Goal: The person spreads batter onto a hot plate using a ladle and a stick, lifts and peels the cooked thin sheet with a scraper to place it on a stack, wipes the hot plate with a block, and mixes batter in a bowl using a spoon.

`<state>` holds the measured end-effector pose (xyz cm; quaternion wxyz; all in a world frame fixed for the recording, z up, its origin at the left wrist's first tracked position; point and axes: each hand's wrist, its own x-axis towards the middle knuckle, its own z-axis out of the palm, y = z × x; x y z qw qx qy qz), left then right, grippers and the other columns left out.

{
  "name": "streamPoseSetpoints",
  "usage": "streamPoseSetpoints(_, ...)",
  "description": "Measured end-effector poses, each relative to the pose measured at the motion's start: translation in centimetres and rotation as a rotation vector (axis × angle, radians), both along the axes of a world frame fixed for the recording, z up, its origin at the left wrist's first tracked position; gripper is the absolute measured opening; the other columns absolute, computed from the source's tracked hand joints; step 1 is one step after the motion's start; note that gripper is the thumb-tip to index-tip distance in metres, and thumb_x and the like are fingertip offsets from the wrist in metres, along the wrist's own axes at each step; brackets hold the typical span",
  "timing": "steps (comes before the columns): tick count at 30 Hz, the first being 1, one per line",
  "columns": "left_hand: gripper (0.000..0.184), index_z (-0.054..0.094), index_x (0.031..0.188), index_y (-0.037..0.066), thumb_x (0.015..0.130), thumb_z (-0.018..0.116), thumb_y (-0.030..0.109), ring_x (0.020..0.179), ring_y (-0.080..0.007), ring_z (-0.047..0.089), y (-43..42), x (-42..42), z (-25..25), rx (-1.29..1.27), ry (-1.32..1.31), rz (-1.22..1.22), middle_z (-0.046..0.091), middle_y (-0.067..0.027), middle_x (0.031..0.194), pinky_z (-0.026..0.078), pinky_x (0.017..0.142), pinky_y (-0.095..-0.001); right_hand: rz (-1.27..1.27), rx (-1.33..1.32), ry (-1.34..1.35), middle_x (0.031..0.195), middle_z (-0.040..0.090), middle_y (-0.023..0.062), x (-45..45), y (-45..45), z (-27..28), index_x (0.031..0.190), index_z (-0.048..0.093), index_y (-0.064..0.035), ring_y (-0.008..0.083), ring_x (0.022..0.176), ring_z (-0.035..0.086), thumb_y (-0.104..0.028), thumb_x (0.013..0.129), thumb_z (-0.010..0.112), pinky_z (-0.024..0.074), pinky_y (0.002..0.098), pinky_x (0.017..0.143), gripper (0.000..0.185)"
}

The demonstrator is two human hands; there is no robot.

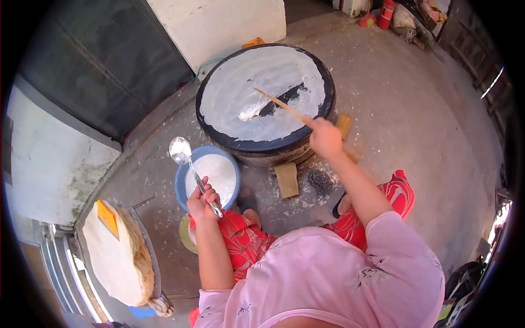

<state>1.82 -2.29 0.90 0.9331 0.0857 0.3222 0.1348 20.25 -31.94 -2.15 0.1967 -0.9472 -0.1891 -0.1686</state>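
My left hand (202, 202) is wrapped round the handle of a metal spoon (180, 151). Its bowl points up and away, smeared with white, beside a blue basin (179, 186) of white batter (216, 172). My right hand (326, 139) grips a wooden batter spreader (289, 109), which reaches over a large round black griddle (262, 144). A thin white layer of batter (229, 93) covers most of the griddle. Near the spreader's far part, a dark streak of bare surface shows, with a thicker white clump (251, 112) beside it.
To the left stands a tall stack of thin pale flatbreads (117, 262) with a yellow-orange scraper (108, 218) on top. A tan board piece (286, 180) leans at the griddle's base. White flakes litter the concrete floor (415, 126). A red cylinder (386, 15) stands far right.
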Motion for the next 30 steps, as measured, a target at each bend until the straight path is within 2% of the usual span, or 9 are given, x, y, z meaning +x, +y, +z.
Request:
streamPoseSetpoints(6,0.031,0.046,0.104,-0.005,0.090,0.031,0.018,0.046,-0.0100,0.037,0.1,0.2,0.1,-0.010,-0.006,-0.023,0.045,-0.0060,0.068,0.034,0.040,-0.0211,0.206,-0.137,-0.103,0.073,0.050,0.0040,-4.5,5.6,-5.3,0.110,0.052,-0.0141,0.0207,0.069,0.055,-0.010,0.075,0.046,0.0470,0.0326,0.055,0.036)
streamPoseSetpoints(9,0.030,0.046,0.104,-0.005,0.090,0.031,0.017,0.046,-0.0099,0.037,0.0,0.0,0.1,-0.009,-0.002,-0.045,0.046,-0.0061,0.069,0.034,0.040,-0.0210,0.031,-0.182,-0.126,0.074,0.052,0.0049,-2.2,3.0,-5.3,0.106,0.052,-0.0132,0.0214,0.064,0.056,-0.011,0.075,0.046,0.0468,0.0330,0.052,0.032)
streamPoseSetpoints(12,0.030,0.046,0.103,-0.005,0.090,0.032,0.017,0.046,-0.0099,0.037,0.1,-0.1,-0.3,0.024,0.010,-0.028,0.046,-0.0061,0.069,0.034,0.040,-0.0210,-0.150,-0.015,0.133,0.081,0.055,0.0087,-1.2,1.1,-3.4,0.111,0.053,-0.0130,0.0265,0.072,0.058,-0.007,0.072,0.049,0.0484,0.0366,0.060,0.039)
streamPoseSetpoints(14,0.030,0.046,0.104,-0.005,0.090,0.032,0.017,0.046,-0.0098,0.037,0.2,0.1,-0.1,0.025,0.014,-0.019,0.046,-0.0061,0.069,0.034,0.040,-0.0211,-0.037,0.196,0.034,0.085,0.056,0.0098,-3.2,2.3,-3.5,0.113,0.053,-0.0154,0.0275,0.076,0.058,-0.006,0.072,0.048,0.0484,0.0380,0.064,0.043)
streamPoseSetpoints(16,0.030,0.046,0.104,-0.005,0.090,0.032,0.017,0.046,-0.0097,0.037,0.0,0.3,-0.2,0.027,0.022,-0.007,0.046,-0.0060,0.069,0.033,0.040,-0.0212,0.173,0.049,0.160,0.083,0.055,0.0078,-5.6,4.1,-3.7,0.111,0.053,-0.0154,0.0266,0.074,0.058,-0.006,0.071,0.049,0.0488,0.0370,0.062,0.041)
streamPoseSetpoints(18,0.029,0.046,0.104,-0.005,0.090,0.032,0.017,0.046,-0.0095,0.037,0.3,0.3,-0.1,-0.033,-0.020,-0.019,0.046,-0.0058,0.069,0.033,0.040,-0.0210,0.230,-0.050,0.029,0.077,0.054,0.0063,-5.8,4.6,-5.7,0.113,0.052,-0.0176,0.0252,0.071,0.057,-0.004,0.068,0.051,0.0477,0.0370,0.060,0.047)
streamPoseSetpoints(24,0.030,0.047,0.104,-0.005,0.090,0.033,0.017,0.047,-0.0095,0.038,0.1,0.0,-0.1,0.010,0.016,-0.034,0.047,-0.0058,0.069,0.033,0.040,-0.0207,-0.199,0.084,0.077,0.079,0.055,0.0084,0.3,-0.8,-5.1,0.110,0.053,-0.0150,0.0264,0.071,0.058,-0.004,0.069,0.051,0.0477,0.0381,0.062,0.042)
streamPoseSetpoints(28,0.031,0.047,0.104,-0.004,0.091,0.032,0.018,0.047,-0.0095,0.038,0.0,0.4,0.0,0.011,0.011,-0.005,0.047,-0.0058,0.070,0.033,0.040,-0.0208,-0.160,0.258,0.086,0.080,0.056,0.0079,-2.9,0.7,-4.2,0.110,0.054,-0.0160,0.0266,0.074,0.058,-0.004,0.070,0.051,0.0475,0.0389,0.064,0.042)
streamPoseSetpoints(30,0.031,0.047,0.104,-0.004,0.091,0.031,0.019,0.047,-0.0095,0.038,-0.1,0.5,0.0,0.002,0.008,-0.017,0.047,-0.0058,0.070,0.033,0.040,-0.0208,-0.018,0.038,0.051,0.079,0.058,0.0087,-3.1,0.0,-5.1,0.111,0.055,-0.0179,0.0275,0.073,0.058,-0.003,0.070,0.048,0.0477,0.0381,0.062,0.044)
